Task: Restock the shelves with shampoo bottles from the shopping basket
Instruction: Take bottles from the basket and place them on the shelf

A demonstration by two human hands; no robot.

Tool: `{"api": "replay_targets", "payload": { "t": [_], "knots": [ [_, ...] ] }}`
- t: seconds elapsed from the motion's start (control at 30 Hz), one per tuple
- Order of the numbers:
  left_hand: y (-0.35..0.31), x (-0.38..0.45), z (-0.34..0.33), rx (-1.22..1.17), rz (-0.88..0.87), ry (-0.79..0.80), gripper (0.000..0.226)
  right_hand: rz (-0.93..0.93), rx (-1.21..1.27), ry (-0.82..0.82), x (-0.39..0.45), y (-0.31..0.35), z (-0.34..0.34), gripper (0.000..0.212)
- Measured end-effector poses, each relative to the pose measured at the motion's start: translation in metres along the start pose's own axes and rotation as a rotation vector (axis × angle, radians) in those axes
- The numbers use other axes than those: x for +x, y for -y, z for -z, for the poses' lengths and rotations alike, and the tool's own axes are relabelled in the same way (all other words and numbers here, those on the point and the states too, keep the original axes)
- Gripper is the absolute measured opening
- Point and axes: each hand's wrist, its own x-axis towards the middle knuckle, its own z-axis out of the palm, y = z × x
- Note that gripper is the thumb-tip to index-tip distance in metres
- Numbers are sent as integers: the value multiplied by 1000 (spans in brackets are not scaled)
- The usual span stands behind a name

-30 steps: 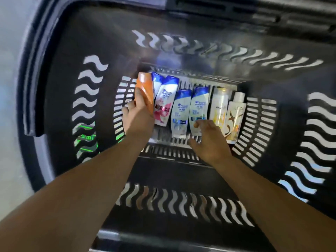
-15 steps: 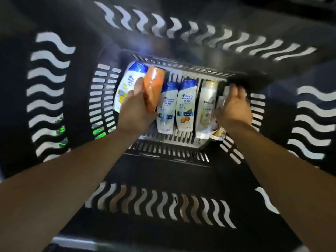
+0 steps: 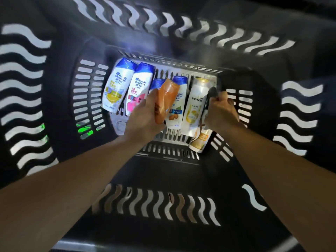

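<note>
Basket [image 3: 54, 99]: I'm looking straight down into a deep black one with wavy slots in the walls.
Left hand [image 3: 143, 120]: fingers wrapped round an orange bottle [image 3: 164, 102] — lifted above the row, cap pointing away from me.
Right hand [image 3: 221, 113]: fingers curled on something dark [image 3: 212, 92] at the right end — can't tell what it is.
Bottles on the floor: yellow-label one [image 3: 116, 86], pink-label one [image 3: 139, 88], Pantene [image 3: 195, 104], all lying flat side by side.

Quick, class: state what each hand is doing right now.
Left hand: grips the orange plastic shampoo bottle.
Right hand: curled around a dark, blurred object; identity unclear.
</note>
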Motion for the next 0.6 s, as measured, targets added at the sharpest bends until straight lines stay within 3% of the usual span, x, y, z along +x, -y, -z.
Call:
{"api": "replay_targets", "payload": {
  "t": [0.17,0.4,0.6],
  "knots": [
    [-2,-5,-3,-7,20,32,106,-52,85,108,-10,4,-10,105],
    [6,-7,-5,-5,15,42,108,-65,223,60,-4,6,-1,60],
    [6,-13,-1,-27,7,29,107,-106,607,151,-11,0,6,52]
  ]
}}
